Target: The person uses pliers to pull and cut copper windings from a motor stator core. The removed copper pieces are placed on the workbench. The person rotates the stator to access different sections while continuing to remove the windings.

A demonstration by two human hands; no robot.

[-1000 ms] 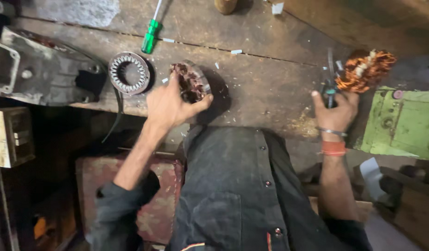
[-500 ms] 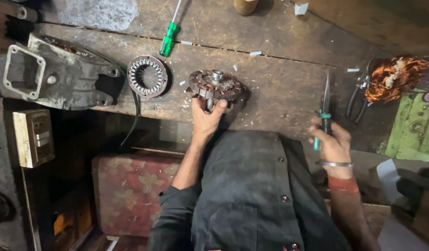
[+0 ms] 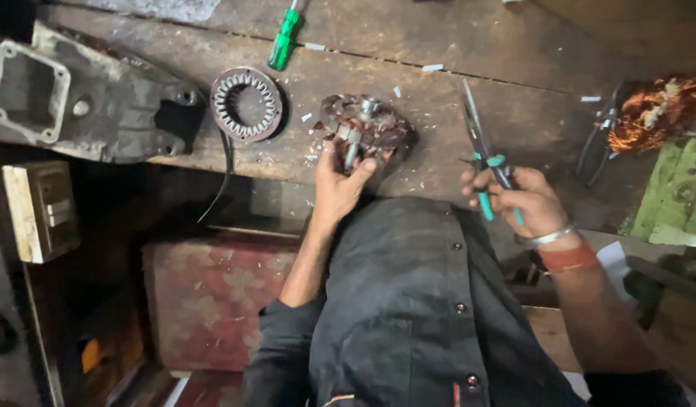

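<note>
A round motor part (image 3: 367,132) with brown copper wire and a short metal shaft in its middle sits on the wooden tabletop (image 3: 514,45), close to the near edge. The left hand (image 3: 340,185) is closed around the near side of it, with the thumb on one side and the fingers on the other. The arm reaches up from a dark rolled sleeve.

Off to the right, the right hand (image 3: 525,200) is closed around the blue-green handles of long thin pliers (image 3: 484,151). The pointed tips stick up and away from the person, over the tabletop. The pliers are near the motor part but not touching it. A metal bangle and a red band are on that wrist.

To the left of the motor part lies a round metal ring (image 3: 246,103) with teeth on its inside. A black wire (image 3: 226,169) hangs from it over the edge of the tabletop. Farther left is a big grey metal housing (image 3: 84,105) with a square hole in it. A green screwdriver (image 3: 285,38) lies at the back of the tabletop, above the ring.

At the far right is a messy bunch of copper wire (image 3: 653,109), with another pair of pliers (image 3: 598,143) beside it. A green metal piece (image 3: 676,196) is just below them. Small white scraps lie here and there on the wood.
</note>
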